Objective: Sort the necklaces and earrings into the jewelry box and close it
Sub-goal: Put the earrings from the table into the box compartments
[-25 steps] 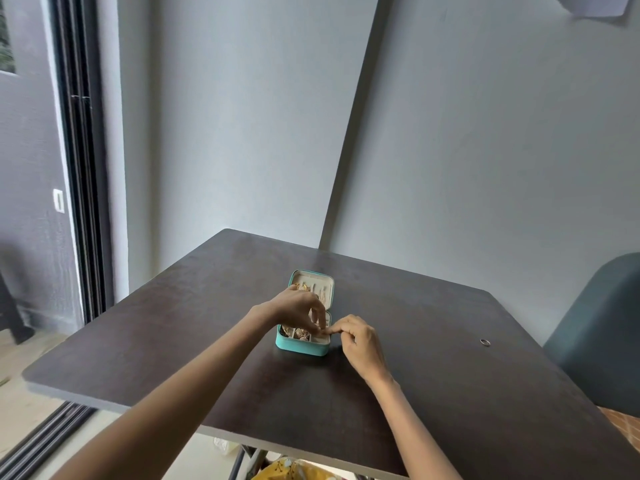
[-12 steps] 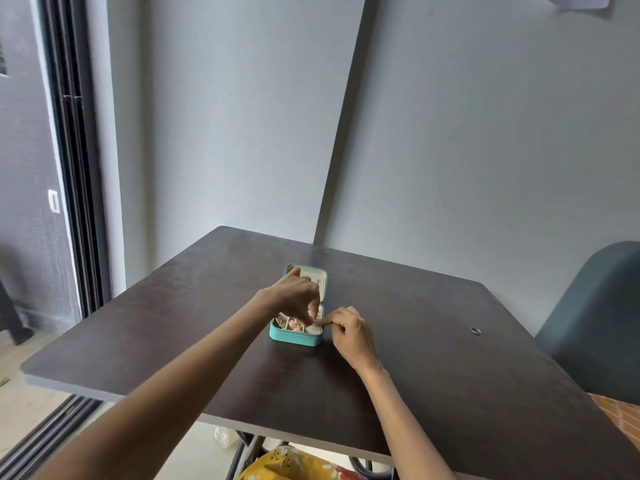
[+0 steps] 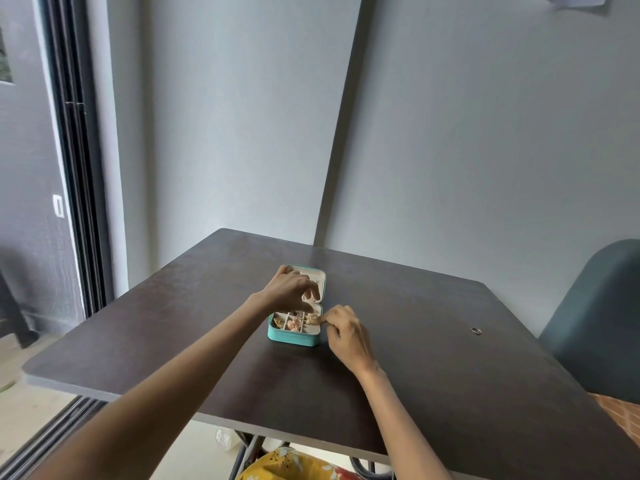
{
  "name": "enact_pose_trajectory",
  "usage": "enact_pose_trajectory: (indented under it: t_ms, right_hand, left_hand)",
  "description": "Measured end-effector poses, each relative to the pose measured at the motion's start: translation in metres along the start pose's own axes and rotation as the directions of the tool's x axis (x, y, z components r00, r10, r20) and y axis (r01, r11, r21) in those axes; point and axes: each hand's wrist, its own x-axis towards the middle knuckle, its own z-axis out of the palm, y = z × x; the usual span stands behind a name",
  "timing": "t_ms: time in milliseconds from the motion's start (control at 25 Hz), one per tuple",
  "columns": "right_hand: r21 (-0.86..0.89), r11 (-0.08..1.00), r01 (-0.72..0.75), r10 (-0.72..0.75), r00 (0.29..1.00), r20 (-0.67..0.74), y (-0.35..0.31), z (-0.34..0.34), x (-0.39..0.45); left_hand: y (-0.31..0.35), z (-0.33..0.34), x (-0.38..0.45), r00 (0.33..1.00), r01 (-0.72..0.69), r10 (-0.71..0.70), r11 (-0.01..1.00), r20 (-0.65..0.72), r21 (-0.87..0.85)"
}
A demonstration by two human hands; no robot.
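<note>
A small teal jewelry box [image 3: 294,337] lies open in the middle of the dark table [image 3: 433,375], its cream-lined lid [image 3: 320,277] folded back. Gold jewelry pieces [image 3: 293,323] fill several of its compartments. My left hand [image 3: 289,289] hovers over the hinge and lid with its fingers curled downward; whether the tips hold anything is too small to tell. At the box's right edge, my right hand [image 3: 346,332] pinches a gold piece [image 3: 310,319] in the right compartment with thumb and forefinger.
A small ring [image 3: 476,330] lies alone on the table toward the right. A dark teal chair back [image 3: 595,323] stands past the table's right side. Grey walls close the far side. Yellow patterned cloth [image 3: 291,465] shows below the near edge.
My left hand has lifted from the compartments back toward the lid, uncovering the jewelry. My right hand stays at the box's right edge. The view has shifted slightly.
</note>
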Motion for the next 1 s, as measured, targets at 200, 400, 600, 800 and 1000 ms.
enact_pose_trajectory:
  t_ms: [200,400,600,800,1000]
  right_hand:
    - [-0.087,0.995,0.046,-0.051,0.997,-0.056,0.0,0.002,-0.001]
    - [-0.118,0.992,0.053,-0.062,0.995,-0.074,0.002,0.003,0.0]
    - [-0.144,0.986,0.077,-0.086,0.995,-0.055,0.002,0.003,0.0]
    - [0.004,0.996,-0.088,0.088,0.99,-0.109,0.005,-0.002,0.005]
    - [0.009,0.932,-0.362,0.359,0.923,-0.139,0.05,-0.035,-0.006]
  left_hand:
    - [-0.004,0.012,0.002,0.996,0.087,-0.085,0.994,0.037,-0.059]
    - [-0.006,0.014,0.002,0.995,0.102,-0.1,0.991,0.02,-0.082]
    - [-0.008,0.016,0.002,0.994,0.105,-0.104,0.989,0.014,-0.106]
    - [0.006,0.016,0.008,0.984,0.125,-0.158,0.942,-0.082,-0.312]
    - [0.087,0.034,0.043,0.974,0.005,-0.119,0.86,-0.191,-0.51]
